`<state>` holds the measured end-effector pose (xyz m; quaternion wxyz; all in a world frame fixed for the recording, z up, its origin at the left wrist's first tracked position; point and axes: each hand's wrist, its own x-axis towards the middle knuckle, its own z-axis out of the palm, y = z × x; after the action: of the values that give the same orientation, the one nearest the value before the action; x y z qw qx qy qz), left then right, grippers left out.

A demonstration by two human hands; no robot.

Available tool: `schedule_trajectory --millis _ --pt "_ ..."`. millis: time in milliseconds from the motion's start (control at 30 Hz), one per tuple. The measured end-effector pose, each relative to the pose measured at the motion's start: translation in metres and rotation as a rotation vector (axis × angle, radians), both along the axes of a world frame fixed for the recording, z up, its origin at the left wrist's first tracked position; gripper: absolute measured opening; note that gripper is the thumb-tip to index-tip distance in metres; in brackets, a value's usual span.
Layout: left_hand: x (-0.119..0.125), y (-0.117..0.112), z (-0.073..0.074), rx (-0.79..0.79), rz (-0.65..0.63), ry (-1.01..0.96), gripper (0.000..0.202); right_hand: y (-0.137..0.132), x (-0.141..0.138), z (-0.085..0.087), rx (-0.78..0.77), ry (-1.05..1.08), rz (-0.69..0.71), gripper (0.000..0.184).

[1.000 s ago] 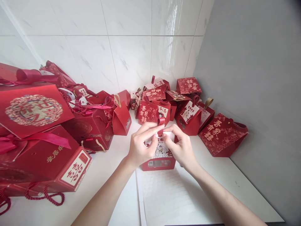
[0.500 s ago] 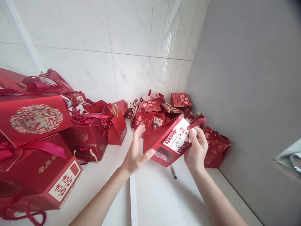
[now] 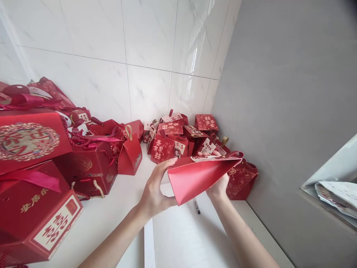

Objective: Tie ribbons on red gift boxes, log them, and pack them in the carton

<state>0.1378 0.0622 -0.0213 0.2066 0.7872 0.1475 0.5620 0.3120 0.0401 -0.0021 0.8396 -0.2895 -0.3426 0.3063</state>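
Note:
A red triangular gift box [image 3: 199,179] is held up in front of me, turned so that a plain red side faces me. Its white printed label shows only as a thin strip along the upper edge, and a dark red ribbon loop hangs at its right tip. My left hand [image 3: 157,188] grips the wide left end, fingers above and thumb below. Around the narrower right part, my right hand [image 3: 219,188] holds the box from behind and underneath, with its fingers partly hidden. A black pen [image 3: 197,206] lies on the white surface below.
Large red gift boxes [image 3: 30,208] with ribbons and cords are stacked at the left. Smaller red boxes [image 3: 170,128] pile up against the tiled wall [image 3: 150,85]. One patterned box [image 3: 242,182] stands by the grey panel [image 3: 279,93]. Papers [image 3: 338,199] sit at the far right.
The gift box has been tilted so its labelled face turned upward and a plain side now faces me. My left hand, which was open beside it, has closed on its left end.

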Motion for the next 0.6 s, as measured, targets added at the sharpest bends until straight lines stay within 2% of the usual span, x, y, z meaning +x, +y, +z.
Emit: schedule_trajectory --millis 67,167,233,333,400,467,600 --pt "0.000 0.000 0.003 -0.107 -0.007 -0.037 0.076 0.000 0.001 -0.001 -0.041 -0.027 -0.023 0.025" --pt "0.002 0.001 0.007 -0.483 -0.079 -0.166 0.057 -0.001 0.001 -0.003 -0.100 -0.059 -0.039 0.025" --pt "0.003 0.005 0.008 -0.776 -0.133 -0.271 0.046 -0.003 -0.003 -0.004 -0.111 -0.090 0.018 0.024" --pt "0.000 0.013 0.008 -1.079 -0.165 -0.368 0.051 -0.004 -0.008 -0.005 -0.117 -0.094 0.146 0.021" --pt "-0.001 0.016 0.008 -1.124 -0.200 -0.400 0.054 -0.003 -0.009 -0.005 -0.148 -0.053 0.196 0.019" --pt "-0.001 0.016 0.010 -1.095 -0.278 -0.432 0.054 0.001 -0.007 -0.007 -0.189 0.025 0.224 0.020" --pt "0.001 0.008 0.018 -0.989 -0.464 -0.391 0.034 0.010 0.001 -0.012 -0.329 0.257 0.311 0.011"
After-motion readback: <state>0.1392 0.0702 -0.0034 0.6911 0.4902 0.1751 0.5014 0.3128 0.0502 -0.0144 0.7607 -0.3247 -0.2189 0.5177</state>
